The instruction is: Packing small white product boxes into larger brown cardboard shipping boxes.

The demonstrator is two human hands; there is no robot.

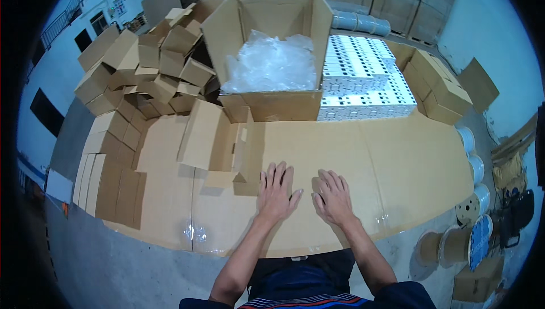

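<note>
Both hands lie flat, palms down, on the bench, which is covered with sheets of brown cardboard. The left hand and right hand sit side by side, just apart, fingers spread and pointing to 12 o'clock; each grip is open and holds nothing. Nearest thing is a small open carton at about 10 o'clock from the left hand, lying tilted with flaps out; its near flap ends just beside the left fingertips, touching or not I cannot tell. At 12 o'clock, well apart from the hands, stands a big open box with clear plastic bags inside. Touching its right side, at 1 o'clock, is a block of white packs stacked in tidy rows. At 10 to 11 o'clock a loose heap of small folded cartons spills over the far left of the bench. Flat carton blanks lie stacked at 9 o'clock by the left edge. Closed brown boxes sit at 2 o'clock at the far right corner. On the floor at 3 to 4 o'clock are reels of several sizes. Grey floor shows at 7 o'clock.
</note>
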